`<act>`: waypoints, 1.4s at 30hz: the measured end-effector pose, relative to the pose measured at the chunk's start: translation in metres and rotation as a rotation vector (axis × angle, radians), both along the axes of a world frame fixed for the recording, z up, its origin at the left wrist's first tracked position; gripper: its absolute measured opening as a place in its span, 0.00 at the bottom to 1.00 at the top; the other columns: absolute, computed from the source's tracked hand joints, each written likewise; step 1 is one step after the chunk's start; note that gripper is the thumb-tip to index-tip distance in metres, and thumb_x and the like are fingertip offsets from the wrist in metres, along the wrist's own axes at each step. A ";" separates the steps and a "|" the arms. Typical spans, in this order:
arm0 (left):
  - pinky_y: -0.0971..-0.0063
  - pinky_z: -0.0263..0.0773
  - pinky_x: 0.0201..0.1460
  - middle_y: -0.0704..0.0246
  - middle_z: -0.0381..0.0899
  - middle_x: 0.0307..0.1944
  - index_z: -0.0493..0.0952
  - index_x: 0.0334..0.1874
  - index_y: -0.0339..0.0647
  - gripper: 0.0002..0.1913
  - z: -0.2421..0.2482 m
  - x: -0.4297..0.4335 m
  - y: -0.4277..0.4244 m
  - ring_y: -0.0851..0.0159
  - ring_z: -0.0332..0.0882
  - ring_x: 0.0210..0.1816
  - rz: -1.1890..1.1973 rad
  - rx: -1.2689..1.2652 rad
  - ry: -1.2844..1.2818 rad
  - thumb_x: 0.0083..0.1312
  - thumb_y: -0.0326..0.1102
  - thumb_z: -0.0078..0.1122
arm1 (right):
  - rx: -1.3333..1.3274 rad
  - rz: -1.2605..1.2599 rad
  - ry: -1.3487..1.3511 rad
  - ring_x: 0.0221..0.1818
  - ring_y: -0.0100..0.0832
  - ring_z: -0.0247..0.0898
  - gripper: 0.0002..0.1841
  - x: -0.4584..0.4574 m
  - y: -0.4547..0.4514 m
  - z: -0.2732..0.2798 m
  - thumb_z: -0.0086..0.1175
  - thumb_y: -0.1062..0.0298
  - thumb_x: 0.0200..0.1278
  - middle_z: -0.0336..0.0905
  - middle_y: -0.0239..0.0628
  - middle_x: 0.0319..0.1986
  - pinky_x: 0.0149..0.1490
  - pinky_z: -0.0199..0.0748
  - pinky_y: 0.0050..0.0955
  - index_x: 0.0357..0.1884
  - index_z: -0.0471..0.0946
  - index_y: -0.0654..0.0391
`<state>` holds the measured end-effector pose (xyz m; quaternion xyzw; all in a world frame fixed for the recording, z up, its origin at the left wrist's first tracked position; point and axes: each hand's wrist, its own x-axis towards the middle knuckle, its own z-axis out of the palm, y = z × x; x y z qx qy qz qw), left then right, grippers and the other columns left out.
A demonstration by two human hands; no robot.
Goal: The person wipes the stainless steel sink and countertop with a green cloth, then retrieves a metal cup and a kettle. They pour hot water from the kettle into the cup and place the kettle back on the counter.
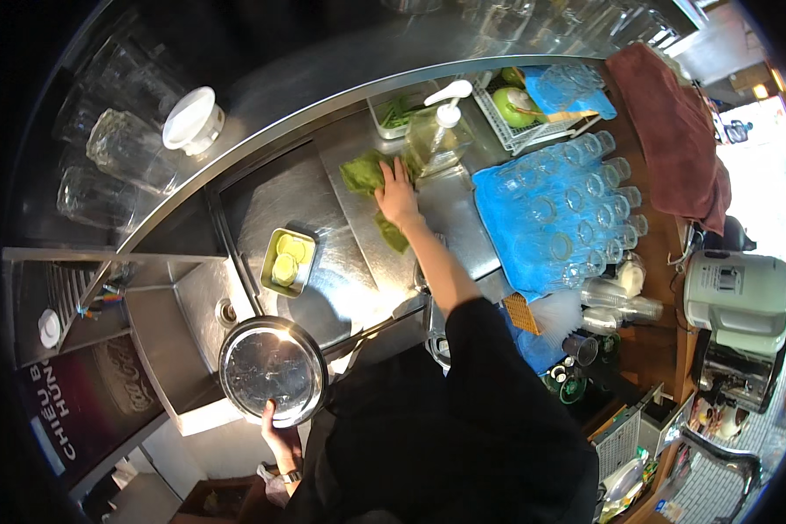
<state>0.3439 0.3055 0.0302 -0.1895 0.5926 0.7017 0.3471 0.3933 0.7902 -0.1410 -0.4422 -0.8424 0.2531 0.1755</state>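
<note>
My right hand (399, 196) presses on a green cloth (365, 171) spread on the stainless-steel counter (301, 190), its fingers extended beside a clear pump bottle (434, 141) with a white pump. Low at the left, my left hand (280, 435) grips a round metal tray or lid (270, 370) with a dark rim, the thumb on top and the other fingers hidden underneath. Between the hands, a small rectangular container (288, 262) holds yellow-green citrus slices (286, 268).
Upturned glasses (573, 196) stand on a blue towel (507, 242) at right. A sink (203, 308) lies left. Glass jugs (131, 147) stand on the raised shelf. Beyond the pump bottle is a white wire basket (491, 114) with green fruit. A brown towel (668, 131) hangs farther right.
</note>
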 end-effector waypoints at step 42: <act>0.60 0.59 0.69 0.64 0.69 0.64 0.64 0.67 0.39 0.37 0.001 -0.018 0.048 0.58 0.67 0.64 -0.040 0.036 0.020 0.58 0.46 0.67 | 0.025 -0.554 -0.028 0.54 0.59 0.68 0.23 0.106 0.128 0.009 0.45 0.78 0.61 0.72 0.60 0.53 0.62 0.65 0.47 0.60 0.66 0.62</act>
